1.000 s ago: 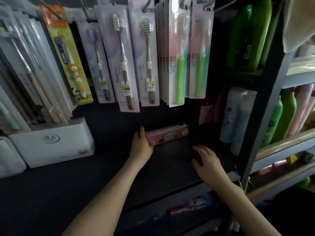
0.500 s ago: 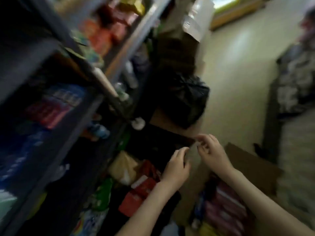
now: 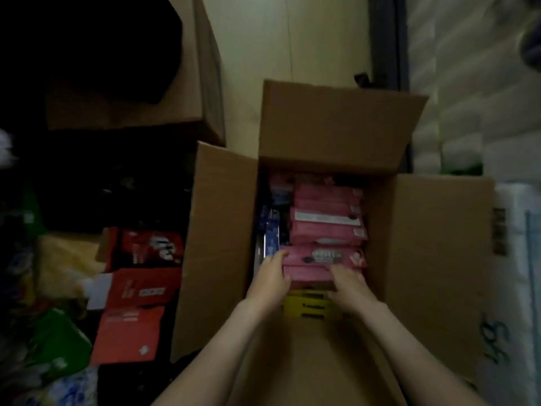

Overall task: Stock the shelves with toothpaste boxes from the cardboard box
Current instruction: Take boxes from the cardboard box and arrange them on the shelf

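An open cardboard box [image 3: 336, 124] stands on the floor below me, its flaps folded out. Inside lies a row of pink toothpaste boxes [image 3: 325, 230], with blue boxes [image 3: 270, 230] on edge along its left side and a yellow box [image 3: 304, 306] at the near end. Both my hands are inside the box at the nearest pink toothpaste box [image 3: 307, 272]. My left hand [image 3: 270, 276] grips its left end, fingers curled up along it. My right hand [image 3: 348, 285] holds its right part, fingers over the top. The image is dim and slightly blurred.
Red packages [image 3: 140, 288] and a green pack [image 3: 58, 341] lie on the low shelf to the left. Another cardboard box [image 3: 205, 83] stands behind at upper left. White wrapped bundles [image 3: 468, 112] stand to the right. Pale floor [image 3: 292, 39] lies beyond the box.
My view swung from the shelf, where my left hand touched a pink box, down to the cardboard box. Both hands moved into it and took hold of the nearest pink box.
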